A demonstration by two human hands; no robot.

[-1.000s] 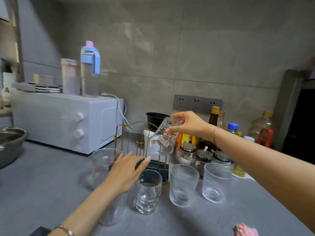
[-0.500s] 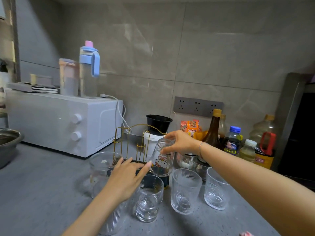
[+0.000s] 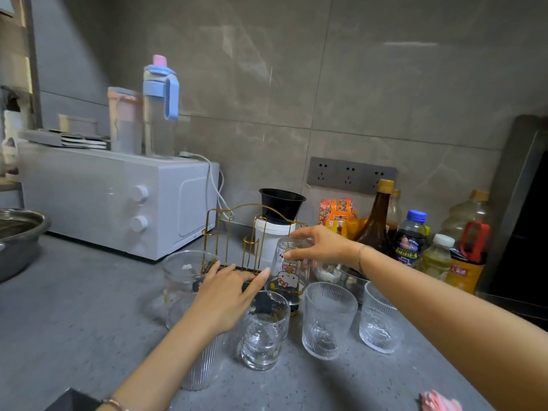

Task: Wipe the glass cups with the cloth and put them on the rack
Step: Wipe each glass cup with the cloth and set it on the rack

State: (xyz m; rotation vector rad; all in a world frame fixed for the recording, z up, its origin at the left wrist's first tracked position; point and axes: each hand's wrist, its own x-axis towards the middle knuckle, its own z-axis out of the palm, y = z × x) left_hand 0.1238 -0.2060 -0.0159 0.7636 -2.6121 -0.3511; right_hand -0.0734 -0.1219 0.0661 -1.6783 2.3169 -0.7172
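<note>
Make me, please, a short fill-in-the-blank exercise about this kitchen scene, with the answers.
1. The right hand holds the cartoon cup ___ on the rack.
2. The rack's wires are ___ in colour.
3. The cloth at the bottom edge is ___.
Answers: upside down; gold; pink.

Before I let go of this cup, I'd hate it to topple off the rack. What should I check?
1. The cup is mouth down: ok.
2. It sits properly on the rack: cannot tell, glass and print hide the seat.
3. The right hand grips its base: ok.
4. The left hand lies flat on the rack's base, steadying it: ok.
5. Other pegs bare: ok.
6. The cloth lies near, front right: ok.
</note>
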